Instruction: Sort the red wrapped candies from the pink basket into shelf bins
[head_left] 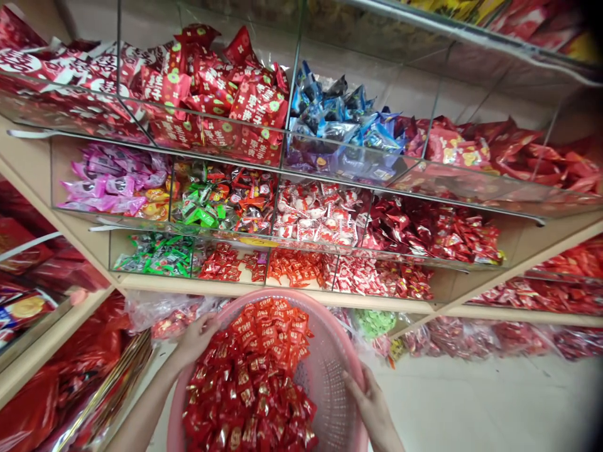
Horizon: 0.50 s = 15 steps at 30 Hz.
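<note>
I hold a round pink plastic basket (330, 370) in front of me, low in the head view. It is piled with several small red and gold wrapped candies (254, 376). My left hand (195, 339) grips the basket's left rim, fingers curled over the edge. My right hand (370, 402) is closed on the right rim. The basket sits just below the lowest shelf of candy bins.
Glass-fronted shelf bins (282, 157) hold wrapped candies: red packs (211, 88), blue ones (339, 113), pink (108, 182), green (155, 254). Clear bags of sweets (160, 314) lie on the floor under the shelf. Red packages (56, 389) crowd the left side. Pale floor (471, 402) lies right.
</note>
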{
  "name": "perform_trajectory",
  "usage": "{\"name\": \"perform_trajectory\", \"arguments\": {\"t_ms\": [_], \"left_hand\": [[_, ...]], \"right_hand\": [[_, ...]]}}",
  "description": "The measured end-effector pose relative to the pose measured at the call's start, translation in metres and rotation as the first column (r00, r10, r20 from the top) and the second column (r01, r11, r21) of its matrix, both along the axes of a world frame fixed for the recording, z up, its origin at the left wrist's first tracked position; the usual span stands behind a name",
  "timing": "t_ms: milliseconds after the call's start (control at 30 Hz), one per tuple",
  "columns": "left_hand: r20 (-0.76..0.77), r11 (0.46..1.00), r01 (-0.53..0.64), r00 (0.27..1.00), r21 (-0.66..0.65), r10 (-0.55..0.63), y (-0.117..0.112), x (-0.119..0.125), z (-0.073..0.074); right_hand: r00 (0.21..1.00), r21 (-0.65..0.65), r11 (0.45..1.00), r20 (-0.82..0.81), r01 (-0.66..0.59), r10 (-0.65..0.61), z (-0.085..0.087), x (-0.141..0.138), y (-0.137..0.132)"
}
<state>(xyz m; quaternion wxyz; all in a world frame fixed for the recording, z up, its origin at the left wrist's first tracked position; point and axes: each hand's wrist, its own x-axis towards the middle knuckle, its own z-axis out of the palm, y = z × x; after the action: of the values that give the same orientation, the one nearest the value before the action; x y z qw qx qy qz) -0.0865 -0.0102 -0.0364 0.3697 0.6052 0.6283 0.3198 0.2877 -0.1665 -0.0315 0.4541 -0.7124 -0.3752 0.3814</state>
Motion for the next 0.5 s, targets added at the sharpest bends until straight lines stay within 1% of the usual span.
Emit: {"name": "perform_trajectory", "arguments": {"t_ms": [100, 167, 233, 367, 433, 500], "left_hand": [[-0.063, 0.994, 0.112, 0.992, -0.021, -0.113, 0.017, 0.006, 0.0], [-0.133, 0.989, 0.141, 0.98, -0.038, -0.145, 0.024, 0.009, -0.003], [-0.216, 0.989, 0.143, 0.965, -0.035, -0.148, 0.025, 0.013, -0.007], [-0.36, 0.996, 0.065, 0.929, -0.059, -0.082, 0.011, 0.019, -0.012], [-0.384, 0.998, 0.04, 0.921, -0.058, -0.059, 0.001, 0.021, -0.013], [-0.397, 0.999, 0.03, 0.917, -0.027, -0.038, -0.01, 0.021, -0.017]], "right_hand": [[0.999, 0.001, 1.0, -0.039, 0.018, -0.018, 0.007, -0.01, -0.002], [0.999, 0.001, 1.0, -0.032, 0.024, -0.024, 0.01, -0.011, 0.001], [1.0, 0.003, 1.0, -0.015, 0.024, -0.024, 0.012, -0.008, 0.002], [1.0, -0.001, 1.0, -0.008, -0.013, 0.013, 0.011, 0.006, 0.006], [0.999, -0.013, 0.999, 0.007, -0.05, 0.05, 0.011, 0.017, 0.01], [0.993, -0.016, 0.997, 0.082, -0.081, 0.082, 0.011, 0.028, 0.018]]}}
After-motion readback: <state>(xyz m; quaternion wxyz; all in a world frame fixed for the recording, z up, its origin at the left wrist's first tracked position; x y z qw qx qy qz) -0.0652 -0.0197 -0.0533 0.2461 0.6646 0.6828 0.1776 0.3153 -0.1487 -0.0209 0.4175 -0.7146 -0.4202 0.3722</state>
